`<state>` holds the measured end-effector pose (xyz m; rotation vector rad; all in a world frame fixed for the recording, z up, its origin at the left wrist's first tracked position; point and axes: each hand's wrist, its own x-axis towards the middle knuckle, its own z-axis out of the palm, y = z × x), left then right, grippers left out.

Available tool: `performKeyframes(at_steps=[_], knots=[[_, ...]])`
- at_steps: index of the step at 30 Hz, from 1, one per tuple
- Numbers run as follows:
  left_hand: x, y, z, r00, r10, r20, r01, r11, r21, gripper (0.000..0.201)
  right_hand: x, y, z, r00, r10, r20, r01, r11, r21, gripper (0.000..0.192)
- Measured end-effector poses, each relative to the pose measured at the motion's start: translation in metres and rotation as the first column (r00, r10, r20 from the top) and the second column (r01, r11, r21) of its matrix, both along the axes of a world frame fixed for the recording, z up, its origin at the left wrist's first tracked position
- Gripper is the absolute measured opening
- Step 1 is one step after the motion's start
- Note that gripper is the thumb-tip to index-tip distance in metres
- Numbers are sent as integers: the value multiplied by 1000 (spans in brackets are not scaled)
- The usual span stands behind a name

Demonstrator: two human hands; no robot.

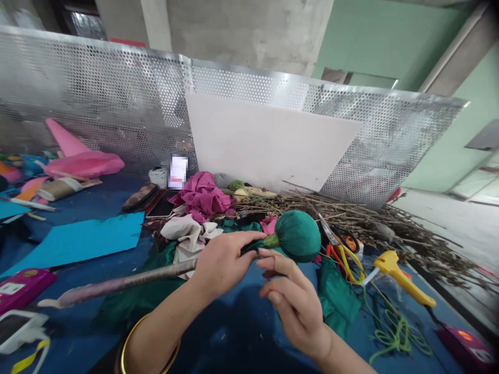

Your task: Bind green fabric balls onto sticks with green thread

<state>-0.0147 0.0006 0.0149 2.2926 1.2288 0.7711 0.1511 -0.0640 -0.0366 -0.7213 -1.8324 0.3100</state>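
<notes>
The left hand [220, 262] holds the wrapped stick [136, 281], probably light and stiff, best gripped there; the right hand [298, 302], just beside, is loosely half-open.

Blue desk [241, 332], perforated metal screen [117, 78] behind it, white board [268, 140] against screen. Concrete wall [241, 26] beyond, green wall [374, 36] right, pale floor [436, 208].

The left hand [224, 259] gripped the wrapped stick [128, 283], green ball [298, 236] at its end, the right hand [296, 306] half-curled close by! Across the blue worktop [241, 337], scissors [329, 228], yellow glue gun [405, 280] and tangled string [397, 332] lay to the right, twigs [362, 221] heaped behind, white board [268, 140] beyond.
</notes>
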Motion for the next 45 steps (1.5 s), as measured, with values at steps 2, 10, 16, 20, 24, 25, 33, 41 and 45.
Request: performKeyframes(at_steps=[2, 10, 16, 20, 24, 25, 33, 41, 45], knots=[[2, -1, -1, 1000, -10, -18, 10, 999, -40, 38, 0, 2, 3, 972, 107, -209, -141, 978, -155, 29], [11, -7, -2, 997, 49, -51, -52, 997, -58, 34, -8, -5, -6, 984, -163, -68, 147, 971, -188, 27], [14, -3, -10, 995, 69, -76, -73, 996, -51, 31, -13, -9, -9, 968, -246, 52, 248, 968, -40, 23], [14, 0, -16, 989, 64, -134, -69, 997, -38, 32, -10, -5, -6, 990, -141, 12, 142, 984, -104, 23], [14, -2, -15, 972, 47, -231, -52, 999, -17, 33, 3, -1, 11, 998, -19, -57, 10, 989, -149, 22], [14, -3, -14, 968, 29, -249, -33, 999, -13, 33, 8, -1, 16, 999, -30, -41, 24, 990, -138, 22], [18, -12, -11, 930, -70, -362, 66, 998, -26, 30, 30, 8, 39, 941, -219, 256, 203, 975, 90, 18], [21, -17, -11, 881, -141, -451, 165, 986, 15, 27, 34, 16, 35, 897, -311, 314, 308, 949, 61, 19], [21, -16, -12, 869, -142, -474, 176, 984, 28, 23, 34, 16, 34, 911, -276, 307, 278, 960, 35, 19]])
